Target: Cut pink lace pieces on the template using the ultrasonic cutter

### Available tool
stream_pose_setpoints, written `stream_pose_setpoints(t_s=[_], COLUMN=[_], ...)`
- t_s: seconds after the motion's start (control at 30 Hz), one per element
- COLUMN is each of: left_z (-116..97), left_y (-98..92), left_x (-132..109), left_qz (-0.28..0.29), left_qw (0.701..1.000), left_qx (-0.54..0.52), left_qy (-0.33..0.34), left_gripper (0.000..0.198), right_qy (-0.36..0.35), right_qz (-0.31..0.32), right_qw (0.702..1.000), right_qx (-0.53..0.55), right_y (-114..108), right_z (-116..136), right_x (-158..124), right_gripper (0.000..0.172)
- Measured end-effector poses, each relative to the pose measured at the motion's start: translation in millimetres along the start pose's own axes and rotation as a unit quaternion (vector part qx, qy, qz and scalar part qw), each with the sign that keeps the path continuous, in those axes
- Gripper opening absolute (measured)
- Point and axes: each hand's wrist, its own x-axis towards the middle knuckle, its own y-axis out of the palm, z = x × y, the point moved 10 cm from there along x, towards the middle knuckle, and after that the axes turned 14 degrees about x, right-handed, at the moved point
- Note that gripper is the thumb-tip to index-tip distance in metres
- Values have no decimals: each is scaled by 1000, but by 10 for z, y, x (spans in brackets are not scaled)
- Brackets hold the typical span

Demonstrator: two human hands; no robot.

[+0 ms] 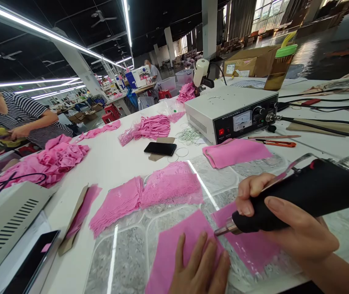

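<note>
My left hand (200,267) lies flat with fingers stretched out on a pink fabric piece (174,245) at the near edge of the table. My right hand (284,220) is wrapped round a black handheld tool (309,196). The tool's metal tip (221,230) points left and touches the pink fabric just beside my left fingers. The fabric rests on a glass sheet (125,253) over a mottled grey surface. Beyond it lie two stacks of pink pieces (150,194), one plain and one lace.
A white control box with a meter (232,112) stands behind, a folded pink cloth (235,152) before it. A black phone (160,148), rubber bands, orange-handled cutter (276,143) and pink heaps (54,159) lie about. A person in stripes (24,118) works at left. Another grey machine (5,220) sits near left.
</note>
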Motion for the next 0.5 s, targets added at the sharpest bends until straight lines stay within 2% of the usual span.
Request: stream_pose_setpoints(t_s=[0.33,0.43,0.5], left_z=[32,74,66], left_y=[-18,-75,-76], left_x=[29,119,219], left_qz=[-5,9,55], left_qw=[1000,1000,998], left_qx=[-8,-14,-22], left_qy=[-8,3,35], left_gripper=[36,44,45], right_qy=[11,-23,-52], right_qz=[7,-48,-106], right_qw=[1000,999,993], right_qx=[-10,-7,-4], right_y=[40,-81,-217], right_z=[5,124,221], right_x=[-11,51,84], right_gripper=[6,10,13])
